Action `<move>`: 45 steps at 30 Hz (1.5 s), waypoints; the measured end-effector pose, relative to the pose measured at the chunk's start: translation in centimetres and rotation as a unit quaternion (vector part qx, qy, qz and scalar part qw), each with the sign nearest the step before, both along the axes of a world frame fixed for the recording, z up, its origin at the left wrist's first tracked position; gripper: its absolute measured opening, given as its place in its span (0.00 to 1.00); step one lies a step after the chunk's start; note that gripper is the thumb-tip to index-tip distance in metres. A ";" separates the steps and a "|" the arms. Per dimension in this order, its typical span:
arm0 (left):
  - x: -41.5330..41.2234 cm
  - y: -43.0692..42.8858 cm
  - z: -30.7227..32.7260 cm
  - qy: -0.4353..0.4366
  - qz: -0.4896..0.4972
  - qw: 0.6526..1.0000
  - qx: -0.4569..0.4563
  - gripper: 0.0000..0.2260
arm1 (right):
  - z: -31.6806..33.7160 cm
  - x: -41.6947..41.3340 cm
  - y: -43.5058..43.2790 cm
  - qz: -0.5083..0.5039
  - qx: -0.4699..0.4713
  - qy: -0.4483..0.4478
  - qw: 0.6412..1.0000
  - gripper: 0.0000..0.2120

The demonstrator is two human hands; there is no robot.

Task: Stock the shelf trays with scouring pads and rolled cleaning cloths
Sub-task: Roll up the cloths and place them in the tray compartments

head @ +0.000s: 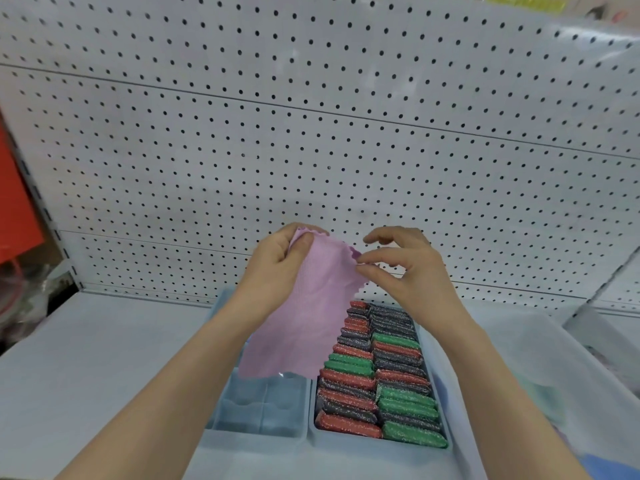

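Note:
A pink cleaning cloth (306,317) hangs unrolled in front of me, above the shelf trays. My left hand (277,261) pinches its upper left corner between thumb and fingers. My right hand (401,268) pinches its upper right scalloped edge with thumb and forefinger, the other fingers raised. Below, a pale blue tray (437,403) holds two rows of red, green and dark glittery scouring pads (377,386) standing on edge. To its left a divided pale blue tray (256,410) shows bare compartments, its far part hidden by the cloth.
A white pegboard wall (311,133) rises behind the white shelf (104,358). An orange panel (14,202) and bagged goods stand at the far left. A translucent bag with pale cloths (540,382) lies to the right of the trays.

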State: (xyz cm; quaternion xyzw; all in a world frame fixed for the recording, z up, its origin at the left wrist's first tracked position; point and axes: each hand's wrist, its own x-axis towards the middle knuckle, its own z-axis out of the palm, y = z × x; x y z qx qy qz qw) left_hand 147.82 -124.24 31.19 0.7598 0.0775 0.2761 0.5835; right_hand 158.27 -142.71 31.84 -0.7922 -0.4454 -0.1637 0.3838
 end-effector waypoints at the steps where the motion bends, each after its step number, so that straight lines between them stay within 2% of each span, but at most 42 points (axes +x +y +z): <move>1: 0.0 -0.1 0.0 -0.002 -0.006 1.000 0.004 0.11 | 0.1 0.1 0.0 0.001 -0.005 0.001 1.000 0.04; 7: 0.0 0.1 0.0 -0.006 -0.025 1.000 0.007 0.12 | 0.6 0.4 0.3 0.011 -0.076 0.061 0.995 0.06; 12: -0.5 0.7 0.4 -0.021 -0.020 1.000 -0.010 0.10 | 1.1 0.7 0.0 0.036 0.019 0.190 0.981 0.03; 18: -0.9 0.5 0.5 -0.021 -0.057 0.998 0.021 0.11 | 1.4 0.6 0.4 0.103 -0.088 0.166 0.977 0.08; 23: -1.2 0.6 0.7 -0.020 -0.075 0.996 0.032 0.11 | 1.7 0.0 0.5 0.095 -0.055 0.220 0.969 0.02; 28: -1.6 0.8 0.6 -0.020 -0.114 0.993 0.007 0.11 | 2.2 -0.3 0.4 0.135 -0.100 0.208 0.964 0.05; 31: -1.7 0.7 0.8 -0.021 -0.119 0.993 -0.007 0.10 | 2.2 -0.4 0.5 0.136 -0.066 0.239 0.959 0.05; 35: -1.5 1.2 0.1 -0.015 -0.059 0.998 0.035 0.08 | 2.3 -0.3 0.5 0.103 -0.013 0.207 0.973 0.02; 39: -1.5 1.0 -0.4 0.005 -0.047 0.992 0.117 0.20 | 3.0 -0.5 0.6 0.088 0.019 0.199 0.976 0.03; 41: -1.2 0.7 -0.6 0.028 -0.023 0.986 0.165 0.21 | 3.3 -0.5 0.5 0.080 0.021 0.185 0.979 0.05; 45: -0.9 1.0 -1.0 0.020 0.001 0.993 0.117 0.19 | 3.5 -0.3 0.0 0.055 0.010 0.159 0.986 0.12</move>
